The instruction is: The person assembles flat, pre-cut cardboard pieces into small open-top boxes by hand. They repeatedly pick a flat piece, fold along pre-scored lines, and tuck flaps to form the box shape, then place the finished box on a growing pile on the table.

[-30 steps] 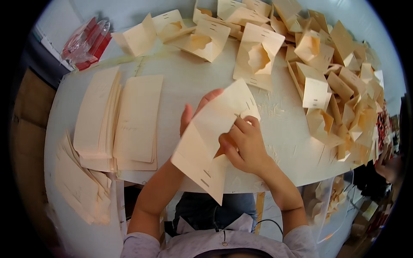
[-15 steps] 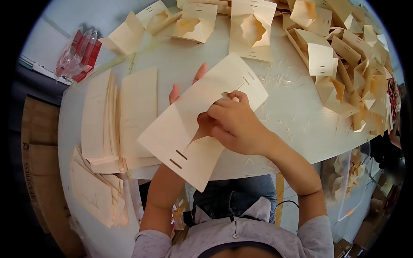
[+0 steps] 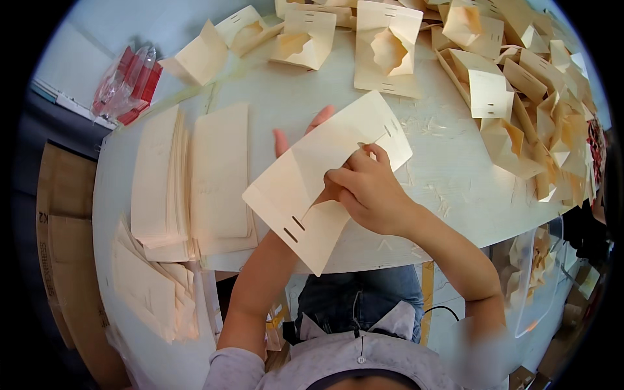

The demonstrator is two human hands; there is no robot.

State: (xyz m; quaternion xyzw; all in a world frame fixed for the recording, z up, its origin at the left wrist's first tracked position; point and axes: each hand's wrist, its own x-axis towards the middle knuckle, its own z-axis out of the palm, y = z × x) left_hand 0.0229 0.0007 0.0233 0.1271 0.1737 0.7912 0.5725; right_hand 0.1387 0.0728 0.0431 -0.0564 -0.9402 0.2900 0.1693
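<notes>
The right grip (image 3: 372,188) is clamped on the cream card (image 3: 296,172) — left grip (image 3: 320,119) behind, digits apart; a hard tug could tear it.

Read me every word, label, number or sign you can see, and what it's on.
Brown cardboard, far left: dark printing, which I won't copy out.
Flat cream sheets: faint marks, too blurred to read.
Held cream card: no legible text.

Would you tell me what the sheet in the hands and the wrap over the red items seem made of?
Sheet: probably matte cardstock, judging by its dull surface, creased panels and cut slots. Wrap: likely glossy plastic film, being transparent, wrinkled and shiny.
</notes>
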